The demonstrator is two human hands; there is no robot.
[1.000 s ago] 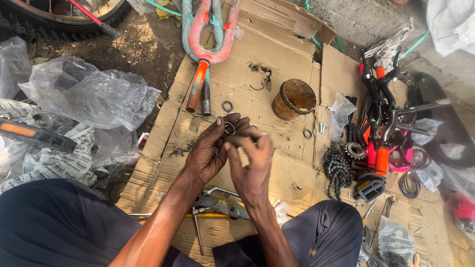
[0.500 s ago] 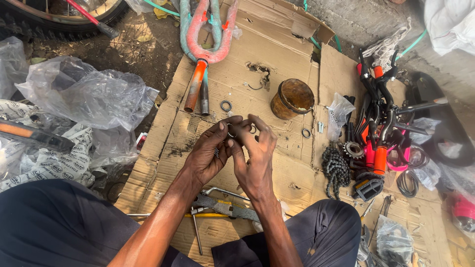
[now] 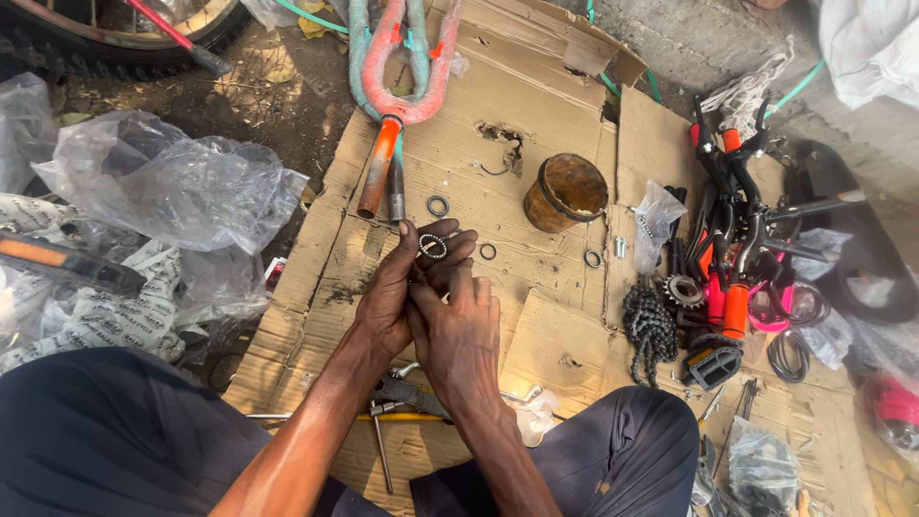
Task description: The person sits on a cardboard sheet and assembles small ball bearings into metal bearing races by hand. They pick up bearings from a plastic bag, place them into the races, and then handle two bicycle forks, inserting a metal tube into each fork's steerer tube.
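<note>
A person sat on the ground over flattened cardboard, seen from a camera on their own head, looking down at both hands. The left hand and right hand were pressed together over the middle of the cardboard. The left hand's fingers were closed around a small ring-shaped bearing cage, pinched at the fingertips and held above the cardboard. The right hand lay against the left with its fingers curled in just below the ring; whether it gripped anything of its own could not be told.

Beyond the hands lay a bicycle fork, pink and teal with an orange leg, pointing toward the person. 3 small dark rings lay loose on the cardboard: 1 near the fork's end, 1 just right of the hands, 1 further right. A rusty round tin stood past them. To the right sat a coiled chain, a sprocket and a heap of handlebars with orange grips. Pliers lay under the forearms. Crumpled clear plastic lay to the left.

The ring was small and held only at the fingertips, so a slip seemed likely to drop it among the look-alike rings, or into a gap in the cardboard, where it might be hard to find.
</note>
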